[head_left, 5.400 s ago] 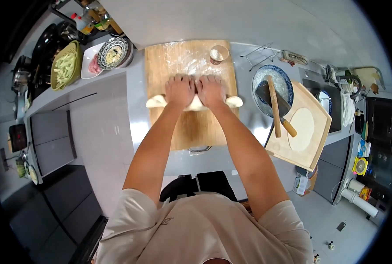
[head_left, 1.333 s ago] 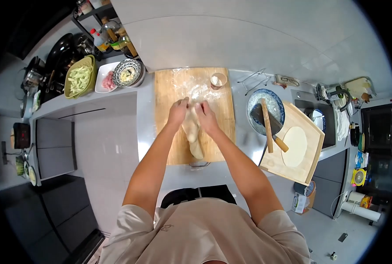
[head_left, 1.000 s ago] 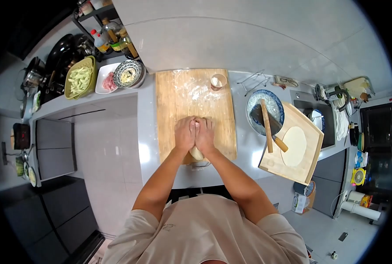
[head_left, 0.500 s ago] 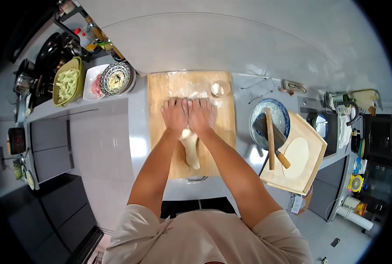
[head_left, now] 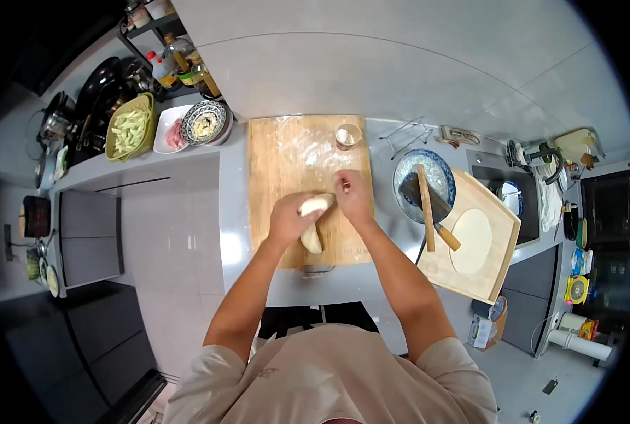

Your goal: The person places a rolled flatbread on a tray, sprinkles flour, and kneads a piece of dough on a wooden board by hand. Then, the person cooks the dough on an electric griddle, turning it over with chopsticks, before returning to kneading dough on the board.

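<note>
Pale dough lies on a floured wooden board, folded over at its upper end. My left hand is wrapped round the dough from the left, with the thumb across it. Just right of the dough's upper end is my right hand, its fingers curled in toward the thumb. Whether anything sits inside those curled fingers is hidden. A small cup of flour stands near the board's top right corner, above my right hand.
Right of the board, a cleaver and a rolling pin rest across a blue-rimmed bowl. A wooden tray holds a flat dough sheet. At left are a green basket, a meat dish and a patterned bowl.
Both hands were side by side, pressing down on the dough. They have come apart and nearer my body; my left hand now grips the dough, whose end is folded up.
</note>
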The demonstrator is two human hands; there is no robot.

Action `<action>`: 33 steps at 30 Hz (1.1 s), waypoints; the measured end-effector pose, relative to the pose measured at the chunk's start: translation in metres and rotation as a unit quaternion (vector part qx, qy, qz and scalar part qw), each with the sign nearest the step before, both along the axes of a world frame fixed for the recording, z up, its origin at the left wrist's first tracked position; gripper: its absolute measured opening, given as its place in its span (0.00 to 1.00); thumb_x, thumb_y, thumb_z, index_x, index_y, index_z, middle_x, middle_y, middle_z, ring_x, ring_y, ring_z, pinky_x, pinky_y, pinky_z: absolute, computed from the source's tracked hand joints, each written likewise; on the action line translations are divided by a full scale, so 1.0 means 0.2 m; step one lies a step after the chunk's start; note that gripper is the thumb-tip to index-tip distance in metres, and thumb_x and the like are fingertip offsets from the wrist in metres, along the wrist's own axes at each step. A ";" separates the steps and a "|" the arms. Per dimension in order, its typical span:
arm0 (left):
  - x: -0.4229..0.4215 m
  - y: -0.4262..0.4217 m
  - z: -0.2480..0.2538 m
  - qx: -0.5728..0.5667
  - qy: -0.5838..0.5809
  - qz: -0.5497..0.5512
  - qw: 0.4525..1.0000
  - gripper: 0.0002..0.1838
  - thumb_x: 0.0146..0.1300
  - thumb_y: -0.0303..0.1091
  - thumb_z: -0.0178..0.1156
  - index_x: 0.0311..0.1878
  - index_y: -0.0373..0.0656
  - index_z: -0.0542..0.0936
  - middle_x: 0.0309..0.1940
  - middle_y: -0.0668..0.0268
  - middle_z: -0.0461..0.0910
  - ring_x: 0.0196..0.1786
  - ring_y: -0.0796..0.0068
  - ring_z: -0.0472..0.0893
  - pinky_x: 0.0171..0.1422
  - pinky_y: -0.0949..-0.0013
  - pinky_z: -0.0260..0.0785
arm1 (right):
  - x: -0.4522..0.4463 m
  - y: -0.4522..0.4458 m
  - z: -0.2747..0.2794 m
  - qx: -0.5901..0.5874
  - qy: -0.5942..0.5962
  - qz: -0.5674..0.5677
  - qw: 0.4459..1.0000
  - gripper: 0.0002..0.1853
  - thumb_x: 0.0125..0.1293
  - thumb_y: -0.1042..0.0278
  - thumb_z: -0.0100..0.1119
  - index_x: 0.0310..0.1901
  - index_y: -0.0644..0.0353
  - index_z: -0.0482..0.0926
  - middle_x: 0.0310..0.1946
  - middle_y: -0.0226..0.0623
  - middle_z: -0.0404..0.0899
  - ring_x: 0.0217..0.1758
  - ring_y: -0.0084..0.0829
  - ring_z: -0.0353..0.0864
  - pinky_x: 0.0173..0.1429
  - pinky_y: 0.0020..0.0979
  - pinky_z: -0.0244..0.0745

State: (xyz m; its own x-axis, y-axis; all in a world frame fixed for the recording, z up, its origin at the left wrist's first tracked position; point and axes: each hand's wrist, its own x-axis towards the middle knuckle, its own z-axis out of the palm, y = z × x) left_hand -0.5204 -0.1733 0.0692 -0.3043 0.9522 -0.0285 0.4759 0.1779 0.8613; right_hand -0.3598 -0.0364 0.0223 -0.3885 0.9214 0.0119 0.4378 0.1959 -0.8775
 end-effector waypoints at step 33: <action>-0.20 -0.17 -0.26 -0.015 -0.323 0.033 0.946 0.28 0.67 0.24 0.73 0.70 0.39 0.77 0.60 0.64 0.83 0.62 0.73 0.81 0.69 0.65 0.75 | -0.39 0.42 -0.26 0.199 -0.117 0.300 0.926 0.29 0.80 0.54 0.53 0.77 0.59 0.72 0.80 0.49 0.68 0.84 0.52 0.62 0.88 0.48 0.53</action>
State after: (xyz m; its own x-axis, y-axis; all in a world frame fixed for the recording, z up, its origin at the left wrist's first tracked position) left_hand -0.5601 -0.2083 0.0169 -0.2722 0.9277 -0.2555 -0.1597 0.2183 0.9627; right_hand -0.4377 0.0478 -0.0289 -0.8639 0.4792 0.1552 0.3136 0.7528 -0.5788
